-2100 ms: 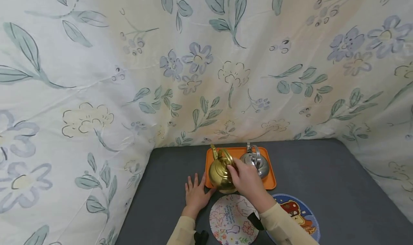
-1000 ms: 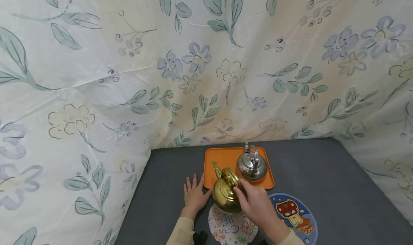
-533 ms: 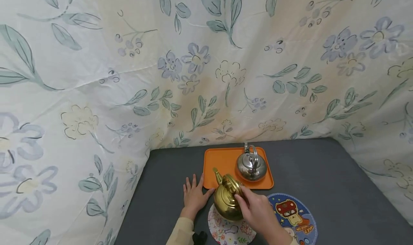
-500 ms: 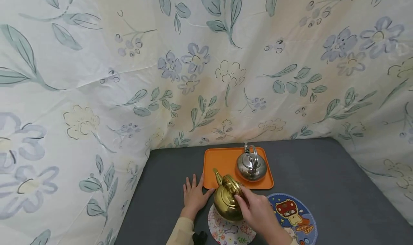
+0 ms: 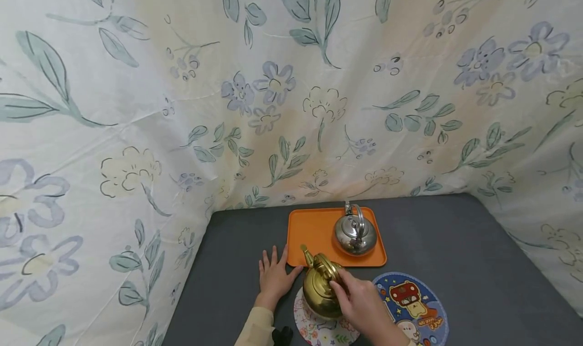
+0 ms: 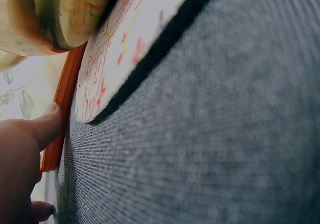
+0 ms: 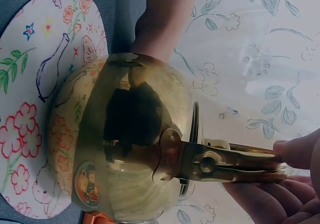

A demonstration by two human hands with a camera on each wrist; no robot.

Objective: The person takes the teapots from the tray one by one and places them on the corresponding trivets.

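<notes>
A shiny gold teapot (image 5: 320, 291) is over the white round mat (image 5: 304, 321) printed with pink flowers. My right hand (image 5: 362, 301) grips its arched handle (image 7: 230, 164) between thumb and fingers. In the right wrist view the pot's base is close to the mat, which mirrors in the metal. My left hand (image 5: 275, 276) lies with fingers spread at the left front corner of the orange tray (image 5: 300, 229), its thumb (image 6: 47, 121) against the tray's edge. A silver teapot (image 5: 355, 234) stands on the tray's right side.
To the right of the white mat lies a blue round mat (image 5: 421, 305) with a mushroom picture. The grey tabletop (image 5: 478, 265) surrounds everything. A floral curtain (image 5: 319, 108) hangs behind the table and along both sides.
My right hand has lifted the gold teapot off the tray's left side and brought it toward me, down over the white mat. The left hand has stayed by the tray's corner.
</notes>
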